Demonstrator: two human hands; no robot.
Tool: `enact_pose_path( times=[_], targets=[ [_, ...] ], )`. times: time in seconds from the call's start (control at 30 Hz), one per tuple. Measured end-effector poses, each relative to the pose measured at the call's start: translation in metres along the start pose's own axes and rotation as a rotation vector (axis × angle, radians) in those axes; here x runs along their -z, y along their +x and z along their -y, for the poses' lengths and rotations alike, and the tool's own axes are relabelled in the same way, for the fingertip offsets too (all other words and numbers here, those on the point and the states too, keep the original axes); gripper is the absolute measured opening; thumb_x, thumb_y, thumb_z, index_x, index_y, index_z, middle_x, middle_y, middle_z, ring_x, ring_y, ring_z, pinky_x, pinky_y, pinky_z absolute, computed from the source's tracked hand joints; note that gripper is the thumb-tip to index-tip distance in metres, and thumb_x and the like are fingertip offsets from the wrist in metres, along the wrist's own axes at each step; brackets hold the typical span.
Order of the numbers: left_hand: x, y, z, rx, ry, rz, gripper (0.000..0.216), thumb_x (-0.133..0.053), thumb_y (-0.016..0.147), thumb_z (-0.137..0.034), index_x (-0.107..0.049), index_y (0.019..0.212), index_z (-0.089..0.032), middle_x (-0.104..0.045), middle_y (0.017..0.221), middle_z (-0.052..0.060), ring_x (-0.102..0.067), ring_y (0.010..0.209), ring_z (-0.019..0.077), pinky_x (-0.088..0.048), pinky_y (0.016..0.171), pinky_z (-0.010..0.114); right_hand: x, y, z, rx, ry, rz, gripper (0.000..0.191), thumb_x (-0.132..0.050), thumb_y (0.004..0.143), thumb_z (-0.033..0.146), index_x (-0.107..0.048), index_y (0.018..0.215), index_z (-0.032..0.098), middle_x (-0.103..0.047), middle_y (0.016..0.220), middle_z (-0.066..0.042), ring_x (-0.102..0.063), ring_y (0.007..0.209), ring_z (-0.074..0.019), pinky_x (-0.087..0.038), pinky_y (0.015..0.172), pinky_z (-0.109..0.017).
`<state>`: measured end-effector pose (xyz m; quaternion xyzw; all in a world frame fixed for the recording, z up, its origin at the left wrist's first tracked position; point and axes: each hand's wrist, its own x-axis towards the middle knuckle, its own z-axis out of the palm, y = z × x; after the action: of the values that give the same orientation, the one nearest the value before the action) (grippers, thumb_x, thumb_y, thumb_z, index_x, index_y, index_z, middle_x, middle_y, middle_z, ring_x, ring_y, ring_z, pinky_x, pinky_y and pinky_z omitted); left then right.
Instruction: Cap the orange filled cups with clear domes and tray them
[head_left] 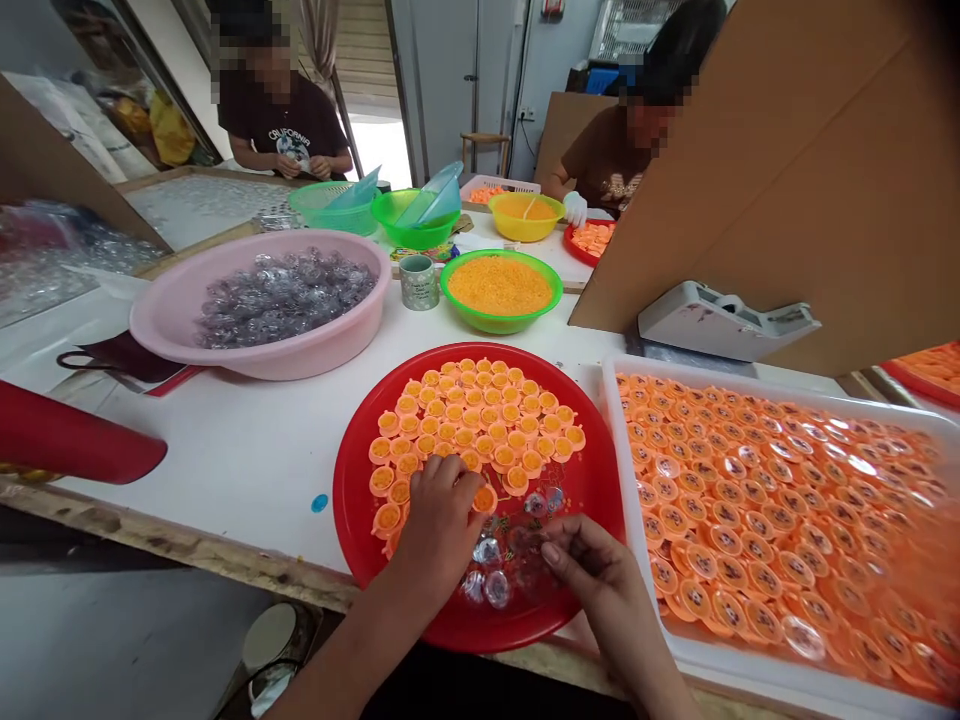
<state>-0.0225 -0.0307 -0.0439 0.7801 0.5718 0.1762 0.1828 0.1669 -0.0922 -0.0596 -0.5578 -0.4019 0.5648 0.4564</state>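
A round red tray (360,470) holds several small orange cups filled with orange grains (480,410) and a few clear plastic lids (491,580) at its near side. My left hand (439,520) rests on the near cups, its fingers curled and pinched on one orange cup (484,497). My right hand (600,575) hovers over the clear lids with fingers bent, thumb and forefinger close together; what they hold, if anything, is too small to make out.
A white tray (611,400) of lidded orange cups lies to the right. A pink basin (161,320) of clear lids, a green bowl (501,320) of orange grains and a mug (418,282) stand behind. Two people work across the table. A tape dispenser (720,320) sits by cardboard.
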Motion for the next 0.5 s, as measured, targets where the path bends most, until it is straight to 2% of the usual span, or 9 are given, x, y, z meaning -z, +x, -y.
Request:
enact_pose_path(
  times=[0.1, 0.2, 0.33, 0.4, 0.5],
  targets=[
    [0.01, -0.004, -0.001, -0.031, -0.295, 0.078, 0.028, -0.058, 0.078, -0.002, -0.061, 0.097, -0.023, -0.062, 0.106, 0.006, -0.055, 0.103, 0.0246, -0.044, 0.089, 0.04, -0.002, 0.004, 0.008, -0.01, 0.1, -0.002, 0.024, -0.076, 0.076, 0.043, -0.069, 0.083, 0.021, -0.067, 0.076, -0.002, -0.059, 0.072, -0.0165, -0.046, 0.065, -0.025],
    [0.016, -0.005, -0.001, -0.079, -0.46, 0.072, 0.039, -0.045, 0.081, 0.001, -0.058, 0.108, -0.025, -0.061, 0.114, 0.005, -0.057, 0.108, 0.0204, -0.044, 0.094, 0.035, -0.008, 0.01, 0.014, 0.003, 0.145, -0.013, 0.023, -0.077, 0.075, 0.042, -0.07, 0.084, 0.022, -0.066, 0.079, -0.002, -0.058, 0.072, -0.0157, -0.046, 0.065, -0.025],
    [0.017, 0.0, -0.004, -0.138, -0.56, 0.088, 0.038, -0.044, 0.08, 0.001, -0.064, 0.102, -0.023, -0.064, 0.109, 0.005, -0.059, 0.104, 0.0187, -0.045, 0.092, 0.032, -0.016, 0.019, 0.019, 0.015, 0.162, 0.029, 0.024, -0.078, 0.073, 0.041, -0.069, 0.083, 0.021, -0.064, 0.076, -0.001, -0.056, 0.069, -0.0145, -0.044, 0.062, -0.025],
    [0.016, 0.001, -0.007, -0.081, -0.644, 0.129, 0.033, -0.053, 0.079, -0.002, -0.066, 0.099, -0.024, -0.067, 0.104, 0.003, -0.061, 0.101, 0.0193, -0.046, 0.091, 0.031, -0.02, 0.023, 0.021, 0.011, 0.151, 0.054, 0.026, -0.079, 0.072, 0.042, -0.069, 0.081, 0.02, -0.062, 0.073, 0.0, -0.055, 0.066, -0.0138, -0.043, 0.06, -0.024],
    [0.017, 0.001, -0.011, 0.148, -0.893, 0.191, 0.029, -0.067, 0.073, -0.009, -0.067, 0.099, -0.023, -0.07, 0.105, 0.003, -0.064, 0.1, 0.0215, -0.049, 0.088, 0.031, -0.022, 0.025, 0.023, -0.014, 0.168, 0.08, 0.028, -0.079, 0.071, 0.044, -0.069, 0.081, 0.02, -0.062, 0.071, 0.0, -0.054, 0.061, -0.0129, -0.044, 0.057, -0.025]
  ],
)
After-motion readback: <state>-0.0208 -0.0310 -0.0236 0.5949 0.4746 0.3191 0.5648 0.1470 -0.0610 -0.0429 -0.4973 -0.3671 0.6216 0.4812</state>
